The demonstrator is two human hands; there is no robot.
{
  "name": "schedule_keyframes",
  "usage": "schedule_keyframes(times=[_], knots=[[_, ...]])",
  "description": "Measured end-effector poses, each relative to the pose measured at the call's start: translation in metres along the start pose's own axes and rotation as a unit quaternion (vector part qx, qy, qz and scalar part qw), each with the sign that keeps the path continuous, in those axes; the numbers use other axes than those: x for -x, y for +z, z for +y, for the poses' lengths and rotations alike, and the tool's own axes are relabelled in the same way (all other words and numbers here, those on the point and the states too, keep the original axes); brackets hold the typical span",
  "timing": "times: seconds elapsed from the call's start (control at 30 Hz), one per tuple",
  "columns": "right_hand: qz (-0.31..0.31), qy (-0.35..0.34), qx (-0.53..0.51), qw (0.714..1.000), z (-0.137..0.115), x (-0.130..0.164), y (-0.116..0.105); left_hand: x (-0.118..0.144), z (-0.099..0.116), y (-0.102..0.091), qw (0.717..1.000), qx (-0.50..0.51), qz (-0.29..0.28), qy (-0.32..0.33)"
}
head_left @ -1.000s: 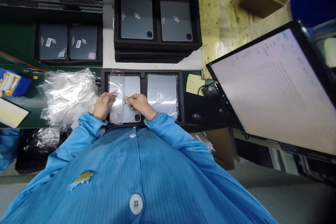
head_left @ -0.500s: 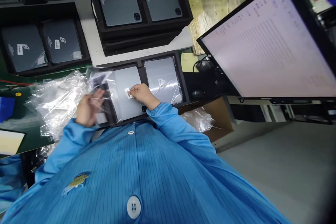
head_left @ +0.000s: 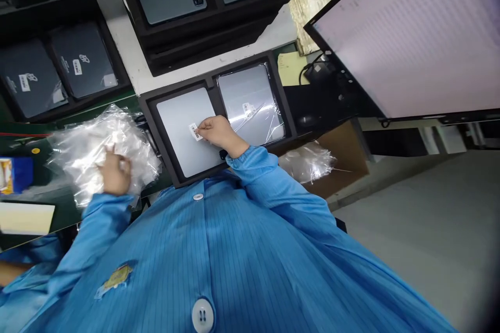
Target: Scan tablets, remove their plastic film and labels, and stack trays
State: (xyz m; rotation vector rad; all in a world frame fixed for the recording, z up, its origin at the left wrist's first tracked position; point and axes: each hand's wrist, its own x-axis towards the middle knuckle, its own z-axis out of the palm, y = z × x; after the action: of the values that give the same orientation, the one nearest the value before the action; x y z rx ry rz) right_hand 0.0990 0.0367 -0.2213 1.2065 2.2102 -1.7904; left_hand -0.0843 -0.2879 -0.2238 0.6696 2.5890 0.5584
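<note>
My right hand [head_left: 216,131] pinches the edge of a small white printed label [head_left: 195,132] over a grey tablet [head_left: 182,109]. That tablet lies face down and unwrapped in the left pocket of a black foam tray [head_left: 150,114]. In the right pocket sits a second tablet [head_left: 238,88] under clear film, with a label on its back. My left hand [head_left: 116,170] is over a crumpled pile of clear plastic bags [head_left: 86,140], fingers apart. Its motion blurs the fingertips slightly.
Stacked black foam trays [head_left: 172,41] with tablets stand at the back. Another tray [head_left: 124,75] with two labelled tablets is at left. A monitor [head_left: 414,47] leans in from the right, above a cardboard box [head_left: 344,156] containing plastic. A sleeved arm [head_left: 27,270] shows at lower left.
My left hand has moved left from the tablet to the bag pile, and the clear bag it carried no longer covers the tablet. My right hand stays at the label. The view has shifted.
</note>
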Motion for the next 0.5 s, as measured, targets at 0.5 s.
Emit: schedule_keyframes(times=[0.5], knots=[[0.27,0.0,0.032,0.962,0.022,0.058,-0.074,-0.059,0.236,0.086,0.792,-0.016,-0.261,0.552]])
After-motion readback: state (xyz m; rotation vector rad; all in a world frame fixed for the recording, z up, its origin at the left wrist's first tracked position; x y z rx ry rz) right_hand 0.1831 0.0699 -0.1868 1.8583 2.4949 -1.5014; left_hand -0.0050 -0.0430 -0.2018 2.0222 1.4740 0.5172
